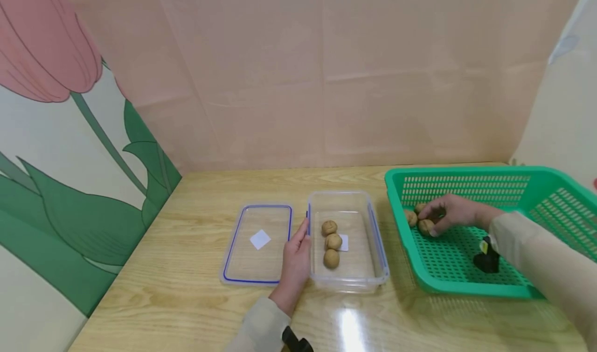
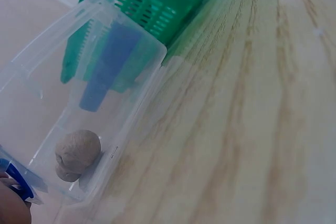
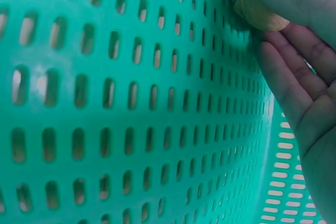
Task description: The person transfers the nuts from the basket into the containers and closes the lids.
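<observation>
Before pinkish sheeting (image 1: 261, 77), a wood-grain tabletop (image 1: 177, 269) bears a green basket (image 1: 471, 289).

The walnuts (image 1: 331, 258) are tan-brown with darker creases. The box (image 1: 361, 266) is clear, with blue strips along its sides and a white label (image 1: 343, 243). The lid (image 1: 252, 264) is clear too, outlined in blue, with a white square (image 1: 260, 239). The basket (image 1: 466, 171) is bright green, patterned with rows of slots. The table (image 1: 186, 290) is pale yellow wood with brown grain. The backdrop (image 1: 354, 82) is pinkish beige, the sleeves (image 1: 536, 253) cream. A dark-outlined pink tulip (image 1: 42, 41) and green leaves (image 1: 93, 217) stand on white.
</observation>
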Action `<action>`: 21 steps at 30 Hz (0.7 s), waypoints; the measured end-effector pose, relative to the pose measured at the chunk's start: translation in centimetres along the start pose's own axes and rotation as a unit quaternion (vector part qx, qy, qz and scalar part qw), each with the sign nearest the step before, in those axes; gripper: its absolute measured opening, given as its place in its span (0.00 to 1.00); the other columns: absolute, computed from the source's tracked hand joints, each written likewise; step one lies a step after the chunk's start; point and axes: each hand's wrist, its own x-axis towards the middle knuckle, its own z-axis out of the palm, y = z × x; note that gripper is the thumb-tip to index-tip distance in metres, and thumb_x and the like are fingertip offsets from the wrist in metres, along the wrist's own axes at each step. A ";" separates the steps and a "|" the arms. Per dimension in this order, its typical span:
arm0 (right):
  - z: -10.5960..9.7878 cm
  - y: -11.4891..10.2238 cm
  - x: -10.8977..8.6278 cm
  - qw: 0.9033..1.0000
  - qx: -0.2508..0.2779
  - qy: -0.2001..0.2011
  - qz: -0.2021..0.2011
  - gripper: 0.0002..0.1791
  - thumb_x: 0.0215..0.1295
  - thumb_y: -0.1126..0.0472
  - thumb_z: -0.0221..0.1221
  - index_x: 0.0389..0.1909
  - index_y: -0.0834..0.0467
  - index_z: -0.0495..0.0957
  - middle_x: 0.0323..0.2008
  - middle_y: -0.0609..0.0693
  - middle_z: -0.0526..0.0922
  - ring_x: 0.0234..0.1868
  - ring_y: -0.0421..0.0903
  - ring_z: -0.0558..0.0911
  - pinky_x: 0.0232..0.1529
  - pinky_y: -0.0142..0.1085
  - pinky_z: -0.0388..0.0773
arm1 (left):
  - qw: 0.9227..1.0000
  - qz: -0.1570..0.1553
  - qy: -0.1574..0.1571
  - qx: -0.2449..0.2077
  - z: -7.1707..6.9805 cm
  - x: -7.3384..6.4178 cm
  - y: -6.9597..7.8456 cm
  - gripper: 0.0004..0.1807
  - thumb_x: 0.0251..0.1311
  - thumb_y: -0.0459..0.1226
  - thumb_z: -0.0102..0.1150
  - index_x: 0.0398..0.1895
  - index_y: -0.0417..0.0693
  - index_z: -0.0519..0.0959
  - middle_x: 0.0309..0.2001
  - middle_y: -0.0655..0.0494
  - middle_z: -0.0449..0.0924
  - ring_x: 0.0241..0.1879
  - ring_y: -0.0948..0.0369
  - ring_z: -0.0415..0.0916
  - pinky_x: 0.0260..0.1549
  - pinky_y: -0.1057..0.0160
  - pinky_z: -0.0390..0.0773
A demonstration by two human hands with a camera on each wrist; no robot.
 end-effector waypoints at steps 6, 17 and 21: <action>-0.2 -0.2 -0.1 1.000 -0.011 0.008 -0.010 0.22 0.47 0.61 0.69 0.42 0.68 0.79 0.40 0.56 0.83 0.39 0.32 0.79 0.37 0.29 0.80 | 1.000 0.006 0.006 0.003 0.0 -0.1 0.1 0.23 0.68 0.32 0.40 0.66 0.44 0.62 0.67 0.49 0.60 0.68 0.51 0.54 0.67 0.52 0.54; -0.1 0.0 0.2 1.000 0.005 -0.017 -0.024 0.24 0.45 0.63 0.69 0.44 0.70 0.77 0.42 0.58 0.82 0.39 0.32 0.78 0.38 0.28 0.79 | 1.000 0.001 0.007 0.006 0.0 0.0 0.0 0.23 0.68 0.32 0.40 0.66 0.45 0.62 0.67 0.49 0.60 0.68 0.50 0.54 0.67 0.51 0.54; 0.1 -0.2 0.1 1.000 0.002 -0.008 -0.029 0.22 0.45 0.64 0.69 0.42 0.70 0.78 0.39 0.54 0.82 0.36 0.32 0.77 0.35 0.29 0.80 | 1.000 0.007 0.008 0.008 0.0 -0.1 -0.1 0.23 0.67 0.32 0.40 0.66 0.44 0.63 0.67 0.48 0.60 0.68 0.49 0.54 0.67 0.51 0.54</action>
